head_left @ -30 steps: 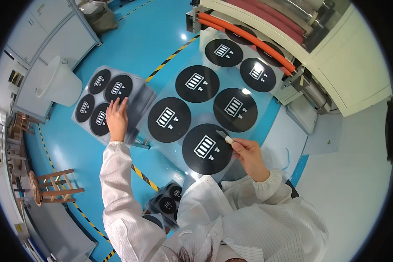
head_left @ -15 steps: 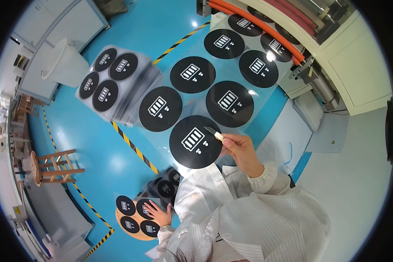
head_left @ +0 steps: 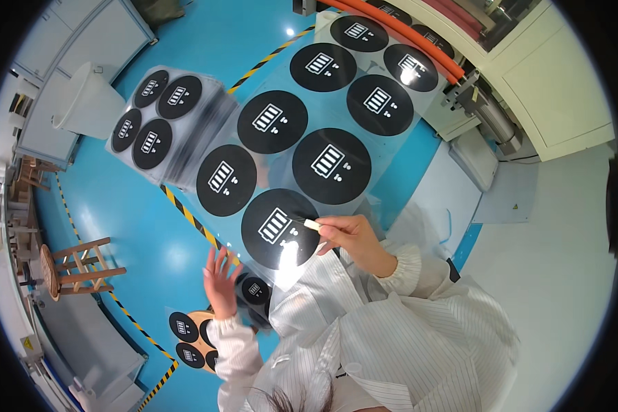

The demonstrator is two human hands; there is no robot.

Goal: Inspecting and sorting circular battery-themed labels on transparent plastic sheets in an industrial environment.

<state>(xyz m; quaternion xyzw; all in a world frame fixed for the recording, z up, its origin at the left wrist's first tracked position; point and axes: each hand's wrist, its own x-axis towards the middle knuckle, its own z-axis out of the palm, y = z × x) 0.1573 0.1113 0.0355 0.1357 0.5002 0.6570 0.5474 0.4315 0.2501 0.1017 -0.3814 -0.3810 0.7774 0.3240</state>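
A clear film sheet (head_left: 275,175) with several black discs, each bearing a white battery symbol, stretches from the machine toward me. My right hand (head_left: 352,240) pinches a small cutter blade (head_left: 312,224) by its white grip, its tip over the nearest disc (head_left: 254,237). Whether the tip touches the film I cannot tell. My left hand (head_left: 220,283) is raised with fingers spread and nothing in it, close to the film's near left edge. Below it, a smaller sheet of black discs (head_left: 184,327) lies on a round wooden seat, partly hidden by my sleeve.
A tall stack of disc-printed sheets (head_left: 199,134) stands left of the film. Another dark disc sheet (head_left: 255,290) is by my lap. An orange-red bar (head_left: 405,38) crosses the machine. A white bin (head_left: 93,103) and wooden stool (head_left: 82,271) stand at left.
My left hand has lifted off the disc sheet on the round seat and moved up to the film's edge. My right hand has shifted slightly left and down, still holding the cutter blade.
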